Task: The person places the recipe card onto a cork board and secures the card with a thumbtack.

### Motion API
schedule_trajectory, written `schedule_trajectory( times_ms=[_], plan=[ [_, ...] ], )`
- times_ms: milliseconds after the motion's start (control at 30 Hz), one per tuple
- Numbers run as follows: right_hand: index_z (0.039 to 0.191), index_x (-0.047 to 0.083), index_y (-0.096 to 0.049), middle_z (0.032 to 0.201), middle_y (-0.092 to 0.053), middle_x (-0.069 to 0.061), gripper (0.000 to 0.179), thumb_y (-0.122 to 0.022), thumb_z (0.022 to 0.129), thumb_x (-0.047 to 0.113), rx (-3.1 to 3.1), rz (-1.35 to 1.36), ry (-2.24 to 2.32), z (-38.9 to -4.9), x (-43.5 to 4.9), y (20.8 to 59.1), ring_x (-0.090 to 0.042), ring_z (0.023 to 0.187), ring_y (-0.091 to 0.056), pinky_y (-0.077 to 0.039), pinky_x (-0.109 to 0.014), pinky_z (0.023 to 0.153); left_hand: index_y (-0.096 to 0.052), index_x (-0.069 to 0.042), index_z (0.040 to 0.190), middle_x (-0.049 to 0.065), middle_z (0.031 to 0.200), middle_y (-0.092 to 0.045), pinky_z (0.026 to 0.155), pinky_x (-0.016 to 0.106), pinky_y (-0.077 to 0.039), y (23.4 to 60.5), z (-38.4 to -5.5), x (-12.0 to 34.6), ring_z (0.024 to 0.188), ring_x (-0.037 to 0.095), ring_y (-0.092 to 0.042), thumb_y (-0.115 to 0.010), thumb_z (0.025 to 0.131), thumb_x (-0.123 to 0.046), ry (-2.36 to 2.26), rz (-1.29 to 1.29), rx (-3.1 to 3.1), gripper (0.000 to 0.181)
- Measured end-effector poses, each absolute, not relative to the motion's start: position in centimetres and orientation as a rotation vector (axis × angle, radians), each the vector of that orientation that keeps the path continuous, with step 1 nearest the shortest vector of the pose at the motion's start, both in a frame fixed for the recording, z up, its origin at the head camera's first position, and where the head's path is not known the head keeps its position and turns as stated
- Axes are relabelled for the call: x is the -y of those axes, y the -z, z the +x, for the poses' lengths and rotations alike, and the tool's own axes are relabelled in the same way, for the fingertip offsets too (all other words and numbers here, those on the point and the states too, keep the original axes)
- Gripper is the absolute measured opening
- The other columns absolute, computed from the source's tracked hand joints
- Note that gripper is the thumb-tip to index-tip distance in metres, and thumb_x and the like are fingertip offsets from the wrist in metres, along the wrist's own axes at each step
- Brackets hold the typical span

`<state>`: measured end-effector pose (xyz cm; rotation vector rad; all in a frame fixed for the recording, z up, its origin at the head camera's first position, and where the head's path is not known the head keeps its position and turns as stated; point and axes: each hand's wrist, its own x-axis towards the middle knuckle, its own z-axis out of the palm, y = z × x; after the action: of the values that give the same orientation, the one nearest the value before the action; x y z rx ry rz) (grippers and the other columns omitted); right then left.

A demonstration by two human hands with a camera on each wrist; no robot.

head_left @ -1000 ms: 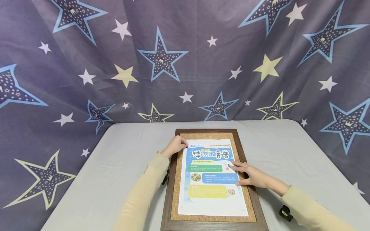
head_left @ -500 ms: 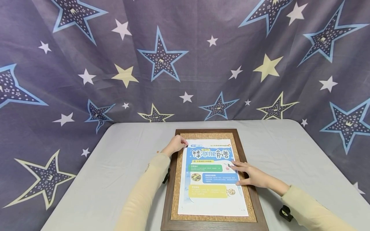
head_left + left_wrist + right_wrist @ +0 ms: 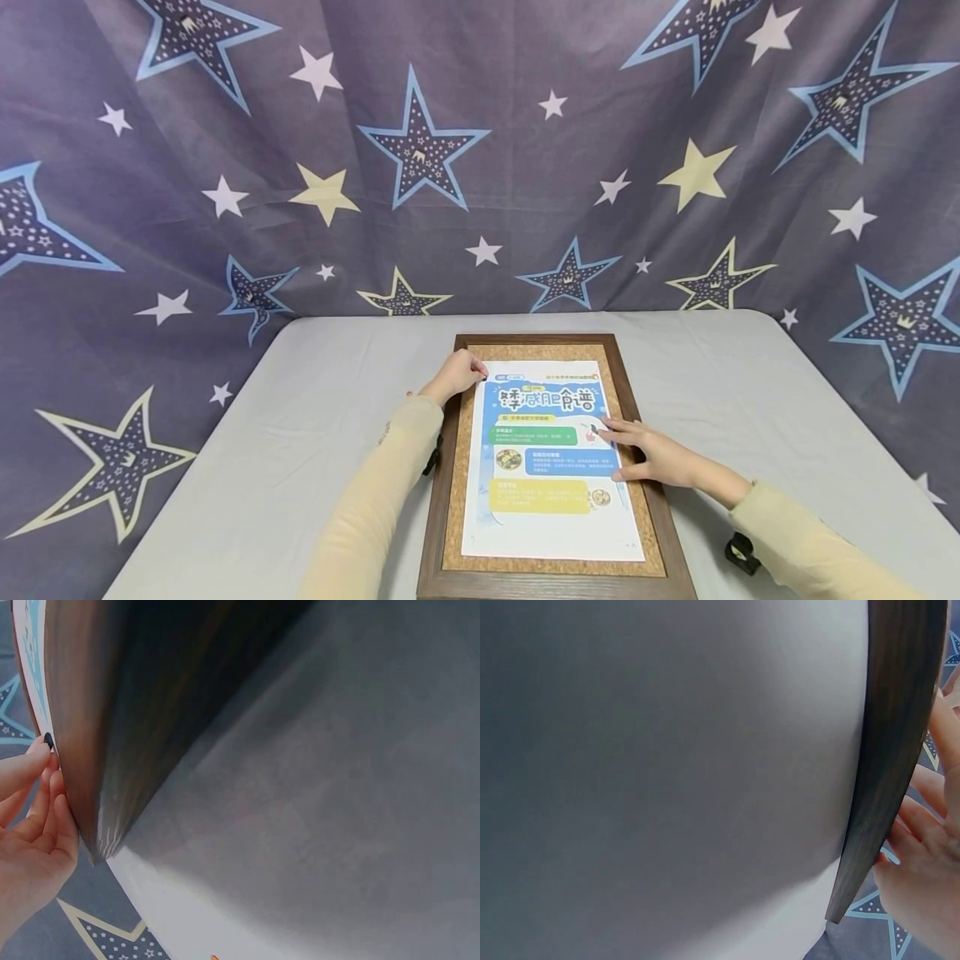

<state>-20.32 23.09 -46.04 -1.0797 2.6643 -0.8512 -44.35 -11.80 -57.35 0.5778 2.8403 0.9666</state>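
A printed poster (image 3: 551,533) with blue, green and yellow panels lies on a cork board (image 3: 454,533) in a dark wooden frame. At the poster's upper left corner, my left hand (image 3: 455,375) pinches a small black pushpin (image 3: 48,740) between thumb and fingertips. The pin's point is hidden. My right hand (image 3: 651,457) rests on the poster's right edge, its fingers extended and spread, the wrist reaching across the frame's right side. In the right wrist view, the frame's side (image 3: 889,750) runs just beside that hand.
The framed board lies on a table with a light grey cloth (image 3: 300,433). A small orange thing (image 3: 409,394) lies left of the frame. Behind the table hangs a purple-grey curtain (image 3: 510,100) printed with stars. A black band (image 3: 742,553) shows under the right sleeve.
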Motion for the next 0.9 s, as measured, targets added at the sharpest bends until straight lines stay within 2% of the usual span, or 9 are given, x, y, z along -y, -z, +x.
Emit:
schedule_trajectory(
  times_ms=[167, 233, 333, 400, 467, 633, 767, 900],
  plan=[
    [0.126, -0.008, -0.042, 0.135, -0.03, -0.028, 0.067, -0.063, 0.079, 0.035, -2.662, -1.069, 0.851, -20.3, -23.1, 46.1, -0.049, 0.121, -0.025, -0.022, -0.063, 0.092, -0.066, -0.03, 0.07, -0.012, 0.07, -0.061, 0.053, 0.026, -0.045, 68.2, -53.3, 13.4, 0.062, 0.007, -0.055, -0.063, 0.081, -0.018, -0.927, 0.608, -2.883, 0.016],
    [0.126, -0.008, -0.042, 0.135, -0.03, -0.028, 0.067, -0.063, 0.078, 0.035, -2.66, -1.067, 0.855, -20.3, -23.1, 46.1, -0.049, 0.121, -0.025, -0.021, -0.063, 0.093, -0.065, -0.03, 0.07, -0.012, 0.07, -0.06, 0.052, 0.026, -0.044, 67.2, -52.5, 13.3, 0.061, 0.007, -0.054, -0.064, 0.081, -0.019, -0.943, 0.612, -2.877, 0.015],
    [0.126, -0.008, -0.042, 0.136, -0.029, -0.028, 0.067, -0.063, 0.078, 0.034, -2.653, -1.066, 0.863, -20.3, -23.1, 46.1, -0.048, 0.122, -0.024, -0.019, -0.063, 0.094, -0.065, -0.031, 0.069, -0.013, 0.07, -0.06, 0.05, 0.026, -0.044, 68.0, -53.1, 13.4, 0.06, 0.007, -0.054, -0.064, 0.08, -0.019, -0.949, 0.602, -2.879, 0.016],
    [0.126, -0.008, -0.042, 0.136, -0.029, -0.028, 0.067, -0.063, 0.078, 0.034, -2.652, -1.069, 0.865, -20.4, -23.1, 46.0, -0.048, 0.122, -0.024, -0.018, -0.063, 0.094, -0.065, -0.03, 0.07, -0.011, 0.072, -0.06, 0.05, 0.026, -0.043, 66.3, -51.5, 13.2, 0.061, 0.008, -0.054, -0.063, 0.08, -0.016, -0.952, 0.594, -2.872, 0.017],
    [0.126, -0.008, -0.042, 0.136, -0.029, -0.028, 0.067, -0.063, 0.079, 0.033, -2.653, -1.075, 0.864, -20.4, -23.1, 46.0, -0.048, 0.122, -0.024, -0.018, -0.062, 0.094, -0.065, -0.031, 0.07, -0.012, 0.073, -0.059, 0.051, 0.026, -0.044, 67.1, -52.3, 13.3, 0.062, 0.008, -0.054, -0.062, 0.081, -0.018, -0.944, 0.578, -2.867, 0.017],
    [0.126, -0.008, -0.042, 0.135, -0.03, -0.028, 0.067, -0.063, 0.079, 0.035, -2.659, -1.075, 0.85, -20.3, -23.1, 46.0, -0.047, 0.122, -0.025, -0.019, -0.062, 0.094, -0.068, -0.017, 0.075, -0.001, 0.076, -0.062, 0.054, 0.029, -0.043, 58.4, -45.3, 11.6, 0.064, 0.015, -0.054, -0.06, 0.082, -0.008, -0.913, 0.514, -2.856, 0.014],
    [0.127, -0.007, -0.042, 0.136, -0.03, -0.027, 0.068, -0.063, 0.079, 0.035, -2.66, -1.065, 0.848, -20.3, -23.1, 46.0, -0.048, 0.122, -0.025, -0.02, -0.062, 0.094, -0.068, -0.01, 0.077, 0.004, 0.078, -0.062, 0.06, 0.031, -0.046, 51.4, -39.7, 10.4, 0.068, 0.019, -0.056, -0.057, 0.082, -0.002, -0.914, 0.446, -2.817, 0.015],
    [0.127, -0.007, -0.042, 0.136, -0.03, -0.028, 0.067, -0.063, 0.079, 0.035, -2.657, -1.061, 0.85, -20.2, -23.1, 45.9, -0.049, 0.122, -0.024, -0.021, -0.062, 0.093, -0.067, -0.013, 0.076, 0.001, 0.077, -0.062, 0.059, 0.03, -0.045, 50.1, -38.6, 10.7, 0.068, 0.016, -0.055, -0.057, 0.086, -0.011, -0.973, 0.527, -2.784, 0.014]
  ],
)
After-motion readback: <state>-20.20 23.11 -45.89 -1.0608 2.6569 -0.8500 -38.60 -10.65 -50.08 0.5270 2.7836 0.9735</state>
